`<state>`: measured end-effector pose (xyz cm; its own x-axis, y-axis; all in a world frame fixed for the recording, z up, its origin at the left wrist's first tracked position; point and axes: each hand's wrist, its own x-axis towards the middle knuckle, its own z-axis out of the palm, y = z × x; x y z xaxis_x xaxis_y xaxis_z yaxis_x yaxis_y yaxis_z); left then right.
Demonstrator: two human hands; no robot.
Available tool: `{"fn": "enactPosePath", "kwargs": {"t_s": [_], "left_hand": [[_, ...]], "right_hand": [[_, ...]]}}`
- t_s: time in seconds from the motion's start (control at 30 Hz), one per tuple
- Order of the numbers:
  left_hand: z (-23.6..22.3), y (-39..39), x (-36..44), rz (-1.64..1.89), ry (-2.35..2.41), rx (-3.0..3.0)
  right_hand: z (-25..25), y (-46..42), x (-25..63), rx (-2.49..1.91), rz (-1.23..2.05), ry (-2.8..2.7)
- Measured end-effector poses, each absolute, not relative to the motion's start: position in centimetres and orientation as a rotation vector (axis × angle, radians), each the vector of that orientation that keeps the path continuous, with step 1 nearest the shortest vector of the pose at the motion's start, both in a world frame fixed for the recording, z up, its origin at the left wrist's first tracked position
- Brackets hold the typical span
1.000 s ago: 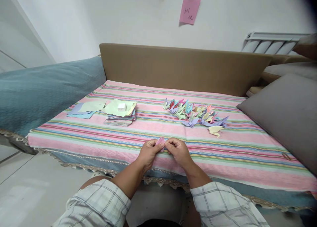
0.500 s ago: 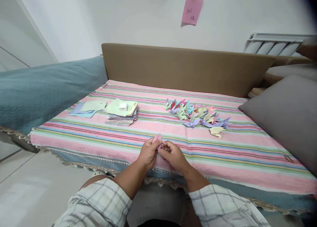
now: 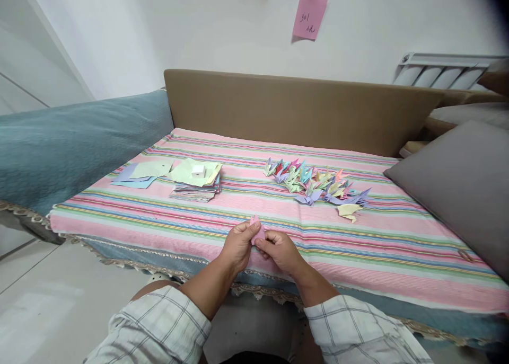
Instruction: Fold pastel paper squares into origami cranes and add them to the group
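My left hand (image 3: 238, 243) and my right hand (image 3: 279, 249) meet above the near edge of a striped cloth (image 3: 397, 247), both pinched on a small folded pink paper piece (image 3: 255, 228). Its tip sticks up between my fingertips. Farther back, right of centre, lies a heap of several folded paper cranes (image 3: 314, 181) in mixed colours. To the left lies a stack of coloured paper squares (image 3: 194, 181) with a small white block (image 3: 198, 170) on top.
Loose pale sheets (image 3: 137, 174) lie left of the stack. A teal blanket (image 3: 59, 141) covers the left side, a tan backrest (image 3: 298, 107) runs behind, and a grey cushion (image 3: 465, 189) sits at right. A pink note (image 3: 309, 17) hangs on the wall.
My hands have drawn closer together and a little towards me. The pink paper, spread wider a second ago, now stands narrow and upright between my fingertips.
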<state>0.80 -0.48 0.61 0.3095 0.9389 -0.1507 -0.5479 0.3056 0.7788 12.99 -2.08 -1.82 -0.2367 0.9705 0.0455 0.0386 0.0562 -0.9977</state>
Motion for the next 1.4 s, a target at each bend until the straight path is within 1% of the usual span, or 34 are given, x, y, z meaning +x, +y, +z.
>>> {"fn": "enactPosePath", "kwargs": {"t_s": [0.1, 0.3, 0.5, 0.63, 0.87, 1.0, 1.2, 1.4], "left_hand": [[0.5, -0.5, 0.7, 1.041, 0.62, 0.78], [0.2, -0.4, 0.7, 1.085, 0.646, 0.816], [0.4, -0.4, 0.7, 1.05, 0.665, 0.794], [0.7, -0.4, 0.7, 1.096, 0.709, 0.746], [1.2, -0.3, 0.0, 0.97, 0.602, 0.884], [1.0, -0.2, -0.2, 0.937, 0.595, 0.936], [0.1, 0.5, -0.3, 1.06, 0.833, 0.909], [0.0, 0.4, -0.4, 1.12, 0.848, 1.032]], "right_hand": [[-1.8, -2.1, 13.1, -1.05, 1.41, -1.355], [-1.9, -2.1, 13.1, -1.094, 1.263, -1.308], [-2.0, -2.1, 12.8, -1.047, 1.39, -1.302], [-2.0, -2.1, 12.7, -1.08, 1.355, -1.34], [-1.6, -1.8, 13.0, -0.96, 1.445, -1.003], [-1.6, -1.8, 13.2, -0.929, 1.489, -0.972], [-2.0, -1.4, 13.8, -0.984, 1.304, -1.092], [-2.2, -1.3, 13.7, -0.976, 1.246, -1.025]]}}
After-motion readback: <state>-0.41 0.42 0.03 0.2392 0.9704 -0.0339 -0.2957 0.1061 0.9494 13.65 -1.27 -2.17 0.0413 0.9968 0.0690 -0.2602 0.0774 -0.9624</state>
